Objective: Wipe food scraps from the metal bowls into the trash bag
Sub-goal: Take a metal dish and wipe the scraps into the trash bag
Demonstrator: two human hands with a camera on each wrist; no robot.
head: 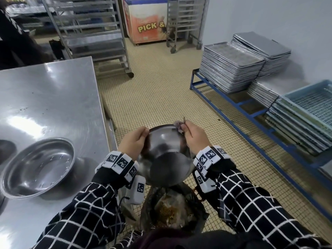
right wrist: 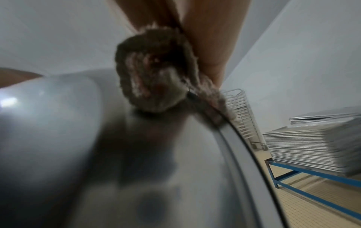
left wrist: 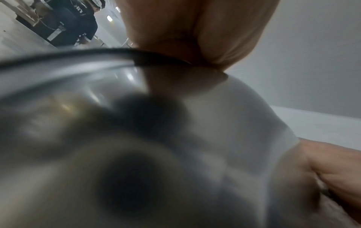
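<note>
A metal bowl (head: 165, 151) is held tilted over the dark trash bag (head: 172, 212), which holds brown food scraps. My left hand (head: 134, 141) grips the bowl's left rim (left wrist: 78, 54). My right hand (head: 194, 139) pinches a dirty grey-brown cloth (head: 179, 127) and presses it against the bowl's far right rim. The right wrist view shows the wadded cloth (right wrist: 154, 74) on the inner wall of the bowl (right wrist: 58, 123). A second metal bowl (head: 37, 168) stands upright on the steel table (head: 53, 97) at my left.
Stacks of metal trays (head: 231, 69) sit on a blue frame (head: 239, 106) at the right, next to blue plastic crates (head: 309, 105). Wheeled racks (head: 93, 29) and a freezer (head: 145, 24) stand at the back. A person in dark clothes (left wrist: 78, 23) is at the far left.
</note>
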